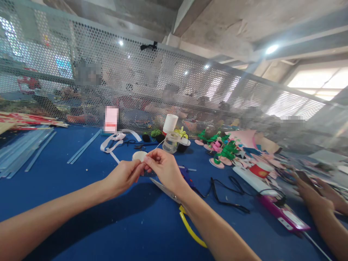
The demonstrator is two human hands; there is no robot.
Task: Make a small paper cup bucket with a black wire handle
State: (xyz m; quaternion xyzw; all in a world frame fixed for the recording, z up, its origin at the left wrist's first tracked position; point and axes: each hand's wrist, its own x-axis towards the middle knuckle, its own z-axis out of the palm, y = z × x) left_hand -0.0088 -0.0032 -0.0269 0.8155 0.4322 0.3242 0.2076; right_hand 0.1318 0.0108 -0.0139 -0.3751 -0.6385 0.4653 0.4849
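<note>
My left hand [128,172] and my right hand [164,166] meet fingertip to fingertip over the table, both closed in a pinch. From the right fingers a thin pale string [160,144] runs up and away toward a clear jar [172,143]. Whatever the left fingers grip is hidden between the two hands. Just behind them a round white cup-like piece [139,156] is partly covered. Scissors [167,191] with yellow handles lie under my right wrist. A blue glue gun [187,176] is beyond that wrist, partly hidden.
Behind the jar stands a white paper cup stack [171,122]. White ribbon [108,148] and clear strips [19,154] lie left. Green-and-pink craft pieces [227,152], a white power strip [248,179] and black cable [214,192] lie right, near another person's hands [317,203]. A perforated metal screen [152,79] bounds the back.
</note>
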